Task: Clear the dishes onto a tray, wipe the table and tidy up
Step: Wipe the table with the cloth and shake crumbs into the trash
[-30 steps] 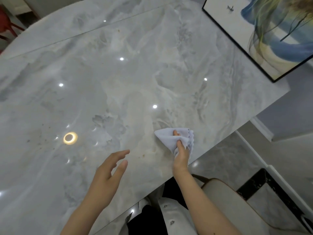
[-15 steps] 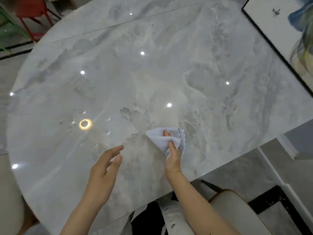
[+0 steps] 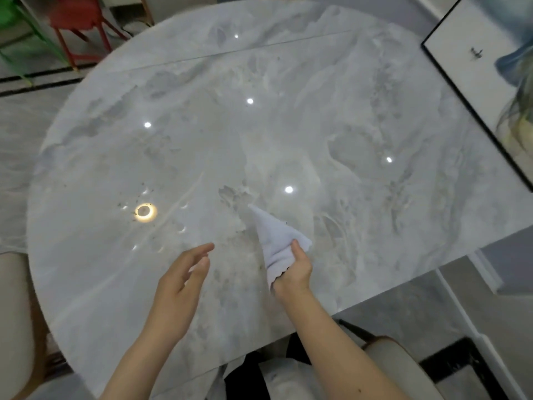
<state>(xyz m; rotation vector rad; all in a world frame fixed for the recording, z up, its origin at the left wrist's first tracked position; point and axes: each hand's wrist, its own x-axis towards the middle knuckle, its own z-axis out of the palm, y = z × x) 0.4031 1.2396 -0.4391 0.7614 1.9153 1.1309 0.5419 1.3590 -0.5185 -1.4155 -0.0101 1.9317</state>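
I see the round grey marble worktop (image 3: 288,116) filling most of the head view, glossy, with bright ceiling lights mirrored in it and a thin seam crossing its far part. A scatter of small dark crumbs (image 3: 135,204) lies on its left half, around a ring-shaped light reflection. At the right edge of the view a black-framed picture (image 3: 476,76) stands beside the worktop. Beyond the far left edge, on the floor, stand a red chair (image 3: 78,27) and a green one (image 3: 17,27) (both blurred). A pale upholstered chair (image 3: 403,368) sits at the near right, just under my right forearm.

My left hand (image 3: 178,293) is over the near middle of the worktop, fingers straight and slightly spread, palm turned toward the right, holding nothing; I cannot tell whether it touches the surface. My right hand (image 3: 294,272) has a firm grip on the white cloth (image 3: 277,241), fingers and thumb curled round its bunched lower end. The cloth fans out from that grip to a point aimed away from me, near the worktop's centre and just right of the left fingertips. Whether it lies on the marble I cannot tell.
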